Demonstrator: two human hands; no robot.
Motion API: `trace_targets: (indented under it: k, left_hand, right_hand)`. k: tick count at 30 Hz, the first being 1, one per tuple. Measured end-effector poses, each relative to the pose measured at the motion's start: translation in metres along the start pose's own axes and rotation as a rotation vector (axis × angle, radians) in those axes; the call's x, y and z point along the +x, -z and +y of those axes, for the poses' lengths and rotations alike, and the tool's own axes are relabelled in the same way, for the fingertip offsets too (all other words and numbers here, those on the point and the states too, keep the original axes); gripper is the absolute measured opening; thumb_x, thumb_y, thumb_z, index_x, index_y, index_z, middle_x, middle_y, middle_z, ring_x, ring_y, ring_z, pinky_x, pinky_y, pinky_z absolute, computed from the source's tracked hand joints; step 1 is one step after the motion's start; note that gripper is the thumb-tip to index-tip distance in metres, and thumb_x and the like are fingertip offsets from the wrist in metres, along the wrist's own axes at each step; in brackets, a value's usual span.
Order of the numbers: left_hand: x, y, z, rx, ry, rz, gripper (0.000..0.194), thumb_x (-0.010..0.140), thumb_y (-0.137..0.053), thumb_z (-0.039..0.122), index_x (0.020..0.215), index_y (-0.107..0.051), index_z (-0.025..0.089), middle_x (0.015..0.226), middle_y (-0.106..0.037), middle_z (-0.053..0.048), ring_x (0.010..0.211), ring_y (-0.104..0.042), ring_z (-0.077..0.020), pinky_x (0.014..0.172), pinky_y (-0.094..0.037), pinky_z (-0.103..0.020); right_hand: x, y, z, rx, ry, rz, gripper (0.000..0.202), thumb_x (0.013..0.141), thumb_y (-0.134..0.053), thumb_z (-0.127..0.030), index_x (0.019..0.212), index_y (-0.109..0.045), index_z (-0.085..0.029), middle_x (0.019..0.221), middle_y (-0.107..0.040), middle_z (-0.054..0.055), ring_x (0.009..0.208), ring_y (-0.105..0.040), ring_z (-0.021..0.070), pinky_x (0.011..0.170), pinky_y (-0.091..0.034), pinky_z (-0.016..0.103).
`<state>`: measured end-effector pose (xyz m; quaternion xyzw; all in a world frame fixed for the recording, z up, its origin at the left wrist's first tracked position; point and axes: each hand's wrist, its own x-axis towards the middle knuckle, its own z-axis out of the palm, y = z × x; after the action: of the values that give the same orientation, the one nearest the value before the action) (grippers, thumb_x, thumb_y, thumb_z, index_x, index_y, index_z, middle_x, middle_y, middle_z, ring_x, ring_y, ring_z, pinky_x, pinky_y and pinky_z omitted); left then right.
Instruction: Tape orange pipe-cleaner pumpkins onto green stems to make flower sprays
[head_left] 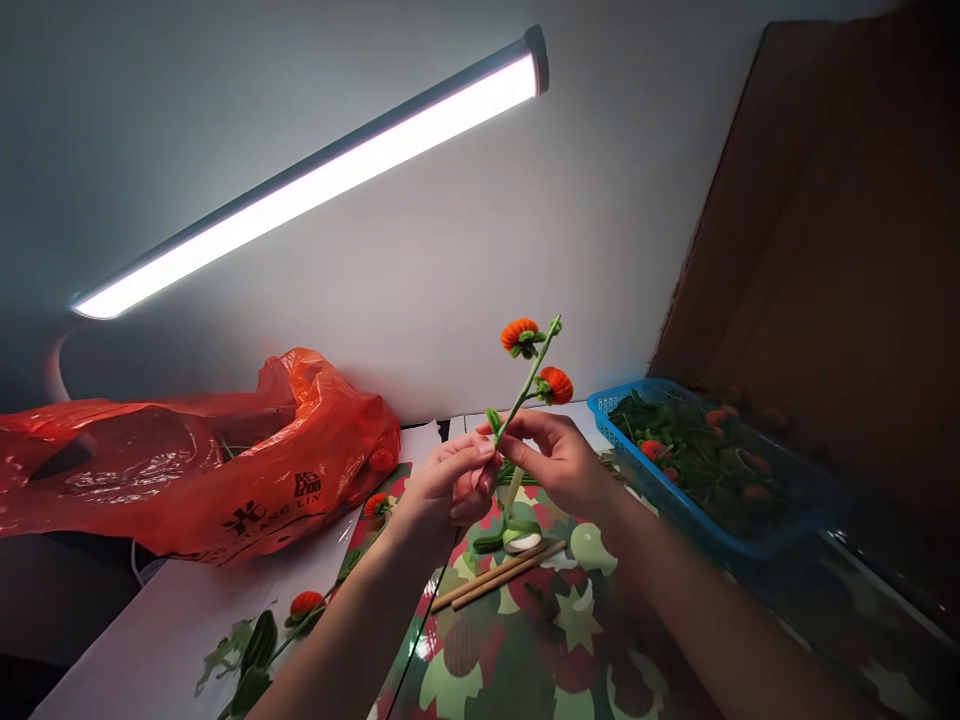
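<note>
A green stem (525,391) with two orange pumpkin-like flower heads slants up between my hands. My left hand (455,482) pinches the lower end of the stem between thumb and fingers. From the right, my right hand (551,455) has its thumb and fingers closed at the same lower part, beside a small green leaf (493,420). Under the hands, a roll of green tape (523,536) lies on the patterned mat, its loose strip rising toward my fingers. Two thin brown sticks (499,577) rest just in front of the roll.
A red plastic bag (300,470) sits at the left. Below it, another orange flower (306,605) with leaves lies on white paper. At the right, a blue basket (637,455) holds green pieces and orange flowers. A lit lamp (322,185) hangs above; cardboard (817,200) stands at right.
</note>
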<state>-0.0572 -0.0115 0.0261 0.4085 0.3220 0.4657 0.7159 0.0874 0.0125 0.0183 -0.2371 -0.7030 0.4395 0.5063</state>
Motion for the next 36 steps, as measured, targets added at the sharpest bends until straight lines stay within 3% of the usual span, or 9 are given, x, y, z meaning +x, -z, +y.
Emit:
trace_targets:
  k: [8, 16, 18, 21, 23, 25, 29, 33, 36]
  left_hand:
    - [-0.005, -0.005, 0.000, -0.006, -0.063, 0.034, 0.020, 0.068, -0.065, 0.027, 0.071, -0.052, 0.013, 0.047, -0.045, 0.007, 0.029, -0.023, 0.0028, 0.029, -0.011, -0.012]
    - [0.000, 0.002, -0.004, -0.055, 0.058, -0.136, 0.024, 0.067, -0.065, 0.032, 0.063, -0.050, 0.014, 0.050, -0.040, 0.007, 0.030, -0.020, 0.0026, 0.028, -0.013, -0.012]
    - [0.000, 0.002, -0.005, 0.075, -0.038, -0.074, 0.026, 0.070, -0.065, 0.036, 0.064, -0.053, 0.013, 0.051, -0.045, 0.005, 0.032, -0.032, -0.0001, 0.031, -0.024, -0.013]
    - [-0.005, -0.003, -0.005, 0.406, -0.312, 0.115, 0.020, 0.072, -0.065, 0.033, 0.071, -0.061, 0.013, 0.052, -0.053, 0.002, 0.041, -0.048, -0.0061, 0.041, -0.040, -0.018]
    - [-0.010, -0.008, -0.005, 0.581, -0.469, 0.228, 0.015, 0.072, -0.066, 0.028, 0.075, -0.065, 0.013, 0.054, -0.057, 0.001, 0.044, -0.051, -0.0071, 0.044, -0.042, -0.018]
    - [-0.015, -0.011, -0.005, 0.638, -0.531, 0.275, 0.013, 0.073, -0.065, 0.027, 0.074, -0.066, 0.014, 0.055, -0.058, 0.001, 0.043, -0.051, -0.0064, 0.041, -0.040, -0.017]
    - [-0.016, -0.013, -0.005, 0.379, -0.420, 0.180, 0.014, 0.074, -0.064, 0.027, 0.070, -0.063, 0.014, 0.054, -0.058, 0.002, 0.036, -0.046, -0.0032, 0.035, -0.035, -0.014]
    - [-0.012, -0.009, -0.002, 0.082, -0.203, 0.008, 0.022, 0.070, -0.068, 0.029, 0.062, -0.057, 0.013, 0.049, -0.055, 0.004, 0.030, -0.043, -0.0018, 0.031, -0.031, -0.012]
    - [-0.008, -0.004, -0.002, -0.023, -0.041, -0.109, 0.025, 0.068, -0.070, 0.032, 0.061, -0.056, 0.013, 0.047, -0.052, 0.004, 0.029, -0.044, -0.0031, 0.029, -0.032, -0.013]
  right_hand:
    - [0.001, -0.003, 0.006, 0.371, -0.153, -0.037, 0.020, 0.069, -0.069, -0.037, 0.075, -0.067, -0.018, 0.065, -0.059, 0.000, 0.065, -0.054, 0.0137, 0.065, -0.045, 0.028]
    - [0.001, -0.005, 0.011, 0.415, -0.117, 0.019, 0.023, 0.063, -0.074, -0.037, 0.063, -0.062, -0.017, 0.056, -0.058, -0.002, 0.055, -0.054, 0.0115, 0.057, -0.044, 0.025]
    - [0.002, -0.004, 0.007, 0.393, -0.128, 0.047, 0.023, 0.064, -0.074, -0.037, 0.063, -0.061, -0.017, 0.055, -0.057, -0.002, 0.054, -0.054, 0.0116, 0.056, -0.044, 0.025]
    - [0.002, -0.003, -0.001, 0.302, -0.140, 0.100, 0.022, 0.064, -0.073, -0.036, 0.064, -0.061, -0.017, 0.057, -0.056, -0.003, 0.055, -0.051, 0.0101, 0.055, -0.042, 0.024]
    - [0.002, -0.003, -0.004, 0.237, -0.144, 0.146, 0.020, 0.065, -0.073, -0.034, 0.064, -0.062, -0.017, 0.058, -0.055, -0.003, 0.055, -0.048, 0.0089, 0.055, -0.040, 0.023]
    - [0.002, -0.004, -0.005, 0.224, -0.155, 0.165, 0.018, 0.066, -0.073, -0.032, 0.064, -0.063, -0.017, 0.058, -0.054, -0.003, 0.056, -0.047, 0.0086, 0.055, -0.039, 0.022]
    - [0.000, -0.009, 0.000, 0.387, -0.158, 0.127, 0.016, 0.067, -0.072, -0.031, 0.067, -0.065, -0.017, 0.061, -0.058, -0.002, 0.061, -0.050, 0.0102, 0.062, -0.042, 0.024]
    - [-0.001, -0.010, 0.007, 0.629, -0.158, -0.033, 0.011, 0.073, -0.067, -0.029, 0.074, -0.067, -0.018, 0.065, -0.059, -0.001, 0.063, -0.052, 0.0098, 0.067, -0.043, 0.025]
    - [-0.001, -0.009, 0.009, 0.658, -0.138, -0.076, 0.009, 0.074, -0.067, -0.027, 0.073, -0.067, -0.018, 0.064, -0.056, -0.002, 0.063, -0.052, 0.0094, 0.067, -0.043, 0.024]
